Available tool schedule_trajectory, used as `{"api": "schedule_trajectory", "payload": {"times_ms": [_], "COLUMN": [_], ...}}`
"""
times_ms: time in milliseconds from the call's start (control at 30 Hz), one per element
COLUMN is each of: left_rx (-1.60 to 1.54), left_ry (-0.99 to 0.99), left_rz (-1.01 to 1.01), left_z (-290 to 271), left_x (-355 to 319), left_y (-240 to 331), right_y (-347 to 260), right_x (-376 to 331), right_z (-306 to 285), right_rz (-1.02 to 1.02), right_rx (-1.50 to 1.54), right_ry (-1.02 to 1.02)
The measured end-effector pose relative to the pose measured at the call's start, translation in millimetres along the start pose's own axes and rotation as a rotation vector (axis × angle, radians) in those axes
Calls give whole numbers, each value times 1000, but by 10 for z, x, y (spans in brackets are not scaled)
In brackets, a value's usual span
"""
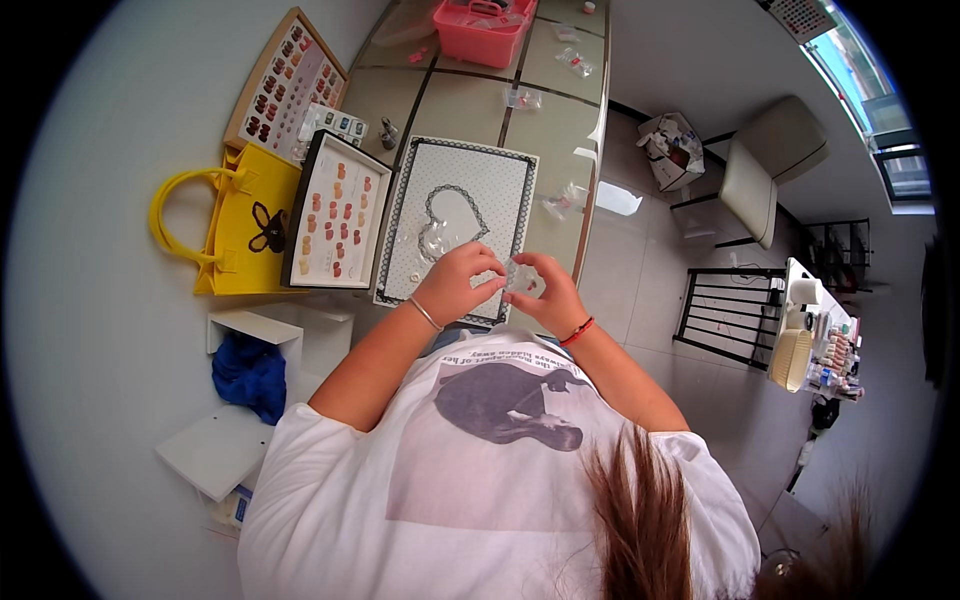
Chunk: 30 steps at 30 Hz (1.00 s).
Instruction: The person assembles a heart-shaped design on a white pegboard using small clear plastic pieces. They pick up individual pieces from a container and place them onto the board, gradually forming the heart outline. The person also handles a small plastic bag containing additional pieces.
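Observation:
My left hand [461, 284] and my right hand [550, 296] meet over the near edge of a white mat [455, 165] with a black lace-pattern border and a heart outline. Fingers and thumbs are pinched together on both. Between them is a small clear plastic bag [522, 278] with a tiny reddish bit showing; its outline is hard to make out. Crumpled clear plastic [438, 240] lies on the mat just beyond my left hand. A tiny pale piece [415, 276] rests near my left wrist.
Left of the mat stand a framed nail-colour display [340, 215], a yellow felt bag [250, 220] and a larger sample board [290, 85]. A pink basket [482, 38] is at the far end. Small clear packets [523, 98] lie along the table's right side; a chair [755, 180] stands beyond.

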<state>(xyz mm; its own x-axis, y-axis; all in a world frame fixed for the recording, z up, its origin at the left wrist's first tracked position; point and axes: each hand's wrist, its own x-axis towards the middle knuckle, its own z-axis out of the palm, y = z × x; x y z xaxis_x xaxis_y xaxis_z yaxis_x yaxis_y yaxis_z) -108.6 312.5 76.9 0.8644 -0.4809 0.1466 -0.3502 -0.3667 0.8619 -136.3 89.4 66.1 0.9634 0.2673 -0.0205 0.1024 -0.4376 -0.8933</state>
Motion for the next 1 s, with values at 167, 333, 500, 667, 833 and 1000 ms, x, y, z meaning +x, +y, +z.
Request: {"api": "schedule_trajectory", "payload": {"times_ms": [167,333,500,667,833,1000], "left_rx": [59,48,357,482,591,596], "left_ry": [-4,159,227,120,149,119], "left_rz": [52,-223,-517,-547,-562,-564], "left_z": [-97,-243,-267,-88,58,58], "left_x": [-34,-155,-600,-692,-618,-572], "left_y": [-13,-563,-1510,-1665,-1710,-1765], "right_y": [21,23,98,113,114,73], "right_x": [-13,-23,-14,-27,-18,-3], "right_z": [24,15,35,33,29,14], "right_rz": [-10,29,56,81,101,107], "right_rx": [-9,30,26,17,19,27], "right_ry": [5,12,-7,-37,-38,-31]}}
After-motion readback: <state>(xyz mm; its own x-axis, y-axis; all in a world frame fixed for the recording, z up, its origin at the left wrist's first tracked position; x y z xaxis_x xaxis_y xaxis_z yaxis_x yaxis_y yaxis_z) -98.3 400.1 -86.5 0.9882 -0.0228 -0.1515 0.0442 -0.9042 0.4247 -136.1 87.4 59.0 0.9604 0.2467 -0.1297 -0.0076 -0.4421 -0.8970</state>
